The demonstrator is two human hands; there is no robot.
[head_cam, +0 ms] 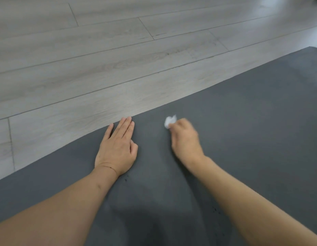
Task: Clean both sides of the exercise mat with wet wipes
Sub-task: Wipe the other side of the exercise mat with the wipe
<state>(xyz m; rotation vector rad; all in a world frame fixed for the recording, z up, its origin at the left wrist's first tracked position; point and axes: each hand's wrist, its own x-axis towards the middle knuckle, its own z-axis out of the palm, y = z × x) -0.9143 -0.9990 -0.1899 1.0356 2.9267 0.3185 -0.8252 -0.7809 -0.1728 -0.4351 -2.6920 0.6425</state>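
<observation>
A dark grey exercise mat (242, 121) lies flat on the floor and fills the lower right of the view. My left hand (117, 148) rests palm down on the mat near its far edge, fingers together and straight. My right hand (186, 139) is blurred and closed around a crumpled white wet wipe (169, 121), which sticks out past my fingers and touches the mat.
Light grey wood-plank floor (101, 59) runs beyond the mat's far edge to the top and left. A few small dark specks (126, 179) sit on the mat by my left wrist, and more by my right forearm.
</observation>
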